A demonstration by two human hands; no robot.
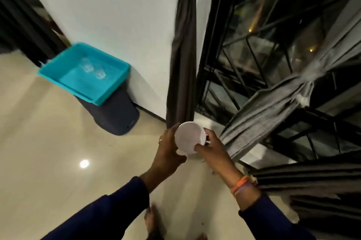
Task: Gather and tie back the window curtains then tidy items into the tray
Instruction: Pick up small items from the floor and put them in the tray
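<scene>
Both hands hold a round white container [188, 137] in front of me, low above the floor. My left hand [169, 148] grips its left side with curled fingers. My right hand [212, 145] grips its right side, thumb on the white top. A turquoise tray [109, 91] sits on a dark stool [119, 116] against the wall at the left, with clear glass items [93, 69] lying in it. A dark curtain [183, 48] hangs gathered beside the window frame. A grey curtain [269, 101] at the right is tied back with a knot [310, 77].
A white wall [109, 5] stands behind the tray. The window with black bars [263, 44] fills the right. More dark pleated curtain [312, 187] hangs at lower right. The glossy beige floor [48, 151] spreads to the left. My foot [152, 220] shows at the bottom.
</scene>
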